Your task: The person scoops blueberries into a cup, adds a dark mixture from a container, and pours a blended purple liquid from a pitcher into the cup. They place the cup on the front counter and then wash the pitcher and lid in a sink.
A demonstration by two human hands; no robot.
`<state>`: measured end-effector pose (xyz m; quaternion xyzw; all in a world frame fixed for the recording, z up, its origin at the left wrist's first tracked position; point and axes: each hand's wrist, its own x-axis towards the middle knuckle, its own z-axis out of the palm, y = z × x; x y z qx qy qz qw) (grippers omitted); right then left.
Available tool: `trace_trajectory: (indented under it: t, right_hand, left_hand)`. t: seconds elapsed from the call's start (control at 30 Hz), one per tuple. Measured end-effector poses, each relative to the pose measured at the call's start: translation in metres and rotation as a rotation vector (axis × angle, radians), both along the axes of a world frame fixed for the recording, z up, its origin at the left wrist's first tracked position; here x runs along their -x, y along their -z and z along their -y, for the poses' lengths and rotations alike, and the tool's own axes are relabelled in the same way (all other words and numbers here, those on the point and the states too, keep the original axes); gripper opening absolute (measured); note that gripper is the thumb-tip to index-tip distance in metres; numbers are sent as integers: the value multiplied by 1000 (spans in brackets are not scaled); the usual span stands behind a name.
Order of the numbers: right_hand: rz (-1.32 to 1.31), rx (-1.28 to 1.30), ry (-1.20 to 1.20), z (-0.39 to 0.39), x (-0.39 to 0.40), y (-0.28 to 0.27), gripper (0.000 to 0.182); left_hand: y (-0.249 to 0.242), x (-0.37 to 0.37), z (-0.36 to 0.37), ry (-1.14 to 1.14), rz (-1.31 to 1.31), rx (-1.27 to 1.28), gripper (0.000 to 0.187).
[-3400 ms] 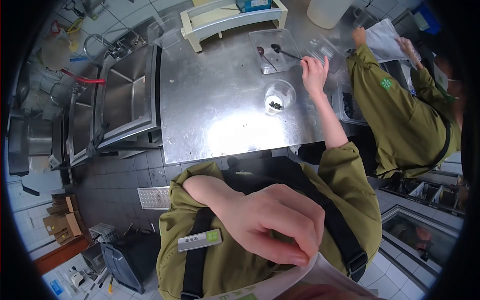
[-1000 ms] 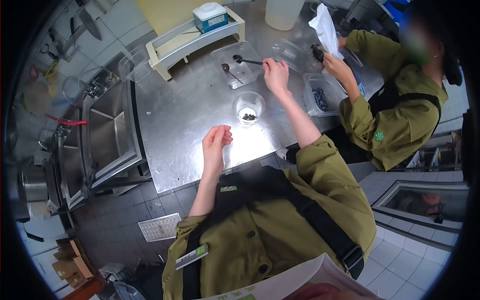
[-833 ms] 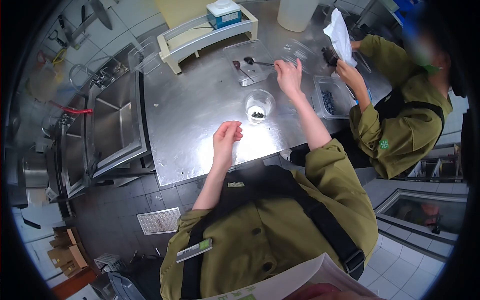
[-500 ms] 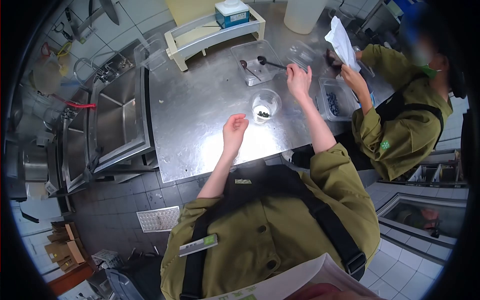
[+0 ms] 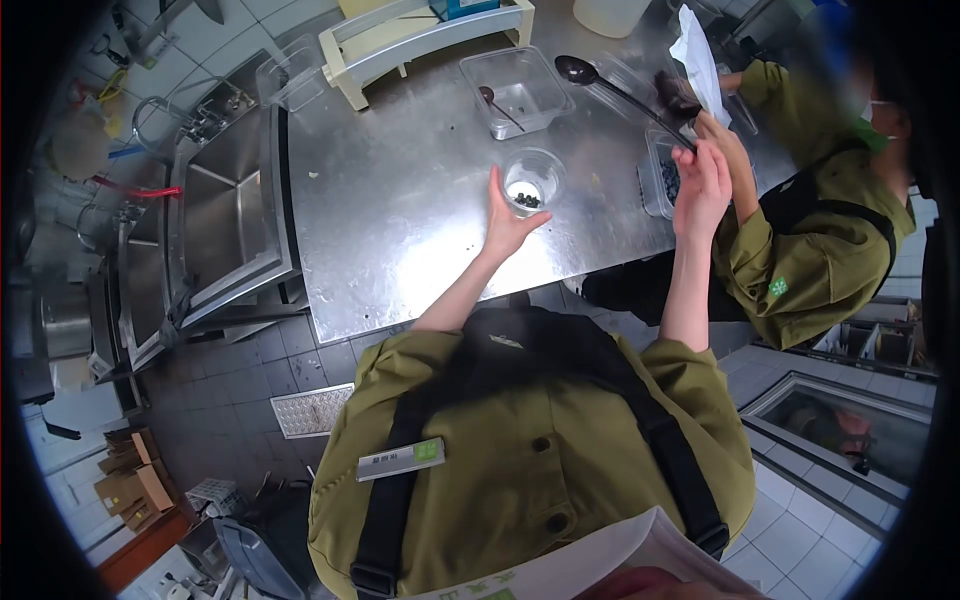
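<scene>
A clear round cup with dark pieces at its bottom stands on the steel table. My left hand is at the cup's near left side, thumb and fingers spread around it; whether they press on it I cannot tell. Farther right, my right hand holds a long black spoon by its handle end, its bowl up and to the left. Behind the cup is a clear rectangular container with a small brown spoon in it.
At the right a co-worker holds a white bag over a clear container of dark blue berries. A cream rack stands at the back. Left of the table are steel sinks.
The left hand has moved up and right to the cup and spread its fingers. My right hand has moved right and toward me, lifting the black spoon away from the rectangular container.
</scene>
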<state>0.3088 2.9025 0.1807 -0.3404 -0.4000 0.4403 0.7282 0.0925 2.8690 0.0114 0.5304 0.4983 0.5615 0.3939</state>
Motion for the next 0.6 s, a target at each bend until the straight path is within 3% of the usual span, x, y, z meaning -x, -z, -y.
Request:
trace_trajectory:
  t: [0.17,0.33,0.6]
  right_hand:
    - [-279,64,-144,22,1,40,17]
    - [-519,199,-139,30,11,59,20]
    - [-759,318,-128,24,17,72,20]
  left_hand:
    - [-3,-1,-3,-15,-138,31,96]
    - [-17,-1,18,-3,-9,31,84]
    - [-41,-3,38,-79,220,211,91]
